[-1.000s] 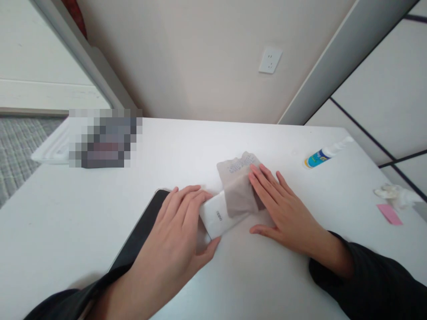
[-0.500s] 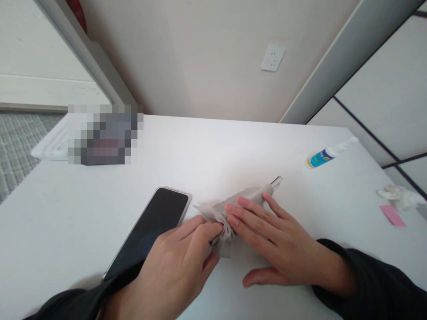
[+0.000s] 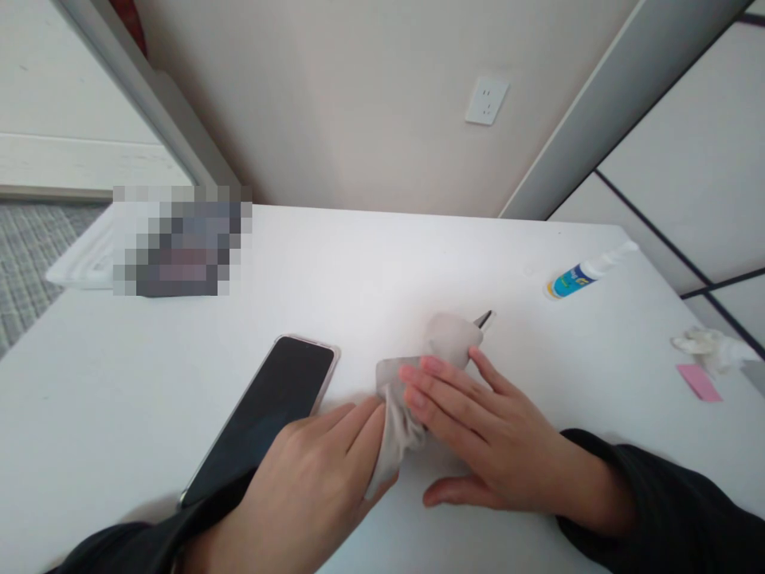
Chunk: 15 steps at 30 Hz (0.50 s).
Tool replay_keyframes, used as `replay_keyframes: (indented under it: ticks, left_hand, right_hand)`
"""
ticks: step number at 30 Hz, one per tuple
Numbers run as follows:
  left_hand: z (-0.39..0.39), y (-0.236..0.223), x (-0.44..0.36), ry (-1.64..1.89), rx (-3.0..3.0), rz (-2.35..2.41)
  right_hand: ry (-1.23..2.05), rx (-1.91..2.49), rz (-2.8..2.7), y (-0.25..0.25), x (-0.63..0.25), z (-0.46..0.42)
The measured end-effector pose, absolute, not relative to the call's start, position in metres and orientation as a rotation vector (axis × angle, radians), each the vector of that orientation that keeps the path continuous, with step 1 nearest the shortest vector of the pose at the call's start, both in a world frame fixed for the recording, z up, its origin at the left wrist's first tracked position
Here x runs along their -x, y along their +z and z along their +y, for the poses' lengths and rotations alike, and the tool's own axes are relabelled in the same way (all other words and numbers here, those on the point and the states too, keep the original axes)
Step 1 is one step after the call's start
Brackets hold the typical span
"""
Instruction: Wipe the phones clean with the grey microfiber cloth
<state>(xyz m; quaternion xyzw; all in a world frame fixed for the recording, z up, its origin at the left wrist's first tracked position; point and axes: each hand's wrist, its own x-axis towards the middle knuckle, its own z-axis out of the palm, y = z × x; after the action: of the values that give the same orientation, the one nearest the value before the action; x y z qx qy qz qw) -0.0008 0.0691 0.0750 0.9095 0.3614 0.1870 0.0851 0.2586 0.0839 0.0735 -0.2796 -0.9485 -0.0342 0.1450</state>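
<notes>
A grey cloth (image 3: 399, 430) is bunched in my left hand (image 3: 326, 466), whose fingers are closed on it; their tips are hidden beneath. My right hand (image 3: 484, 430) lies over the cloth's right part, fingers stretched out and thumb apart. Beyond the right fingertips, the cloth puffs up around a slim thing with a narrow dark and clear end (image 3: 486, 320) sticking out. The rest of that thing is covered, so I cannot tell its kind. A smartphone (image 3: 268, 406) in a clear case lies beside my left hand, partly under the sleeve.
On the white table (image 3: 358, 263), a small spray bottle (image 3: 577, 279) lies at the right. Near the right edge are a pink sticky note (image 3: 699, 383) and a crumpled white tissue (image 3: 711, 348). A blurred-out item (image 3: 185, 247) rests at the back left, against the wall.
My left hand has turned over and twisted the cloth, which bunches differently and bulges near the slim end. That end has shifted slightly left. My right hand stays almost in place.
</notes>
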Motion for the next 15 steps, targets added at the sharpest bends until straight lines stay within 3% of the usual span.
replay_keyframes:
  ticks: [4,11,15]
  left_hand:
    - [0.071,0.073,-0.001,0.51,-2.692,1.094]
    - [0.074,0.067,-0.004,0.56,-2.668,0.98]
    - [0.071,0.063,-0.003,0.496,-2.651,1.098]
  right_hand:
    - [-0.089,1.125,-2.583,0.07,-0.265,0.091]
    - [-0.092,0.668,-2.801,0.073,-0.258,0.085]
    - [-0.134,1.092,-2.576,0.068,-0.273,0.102]
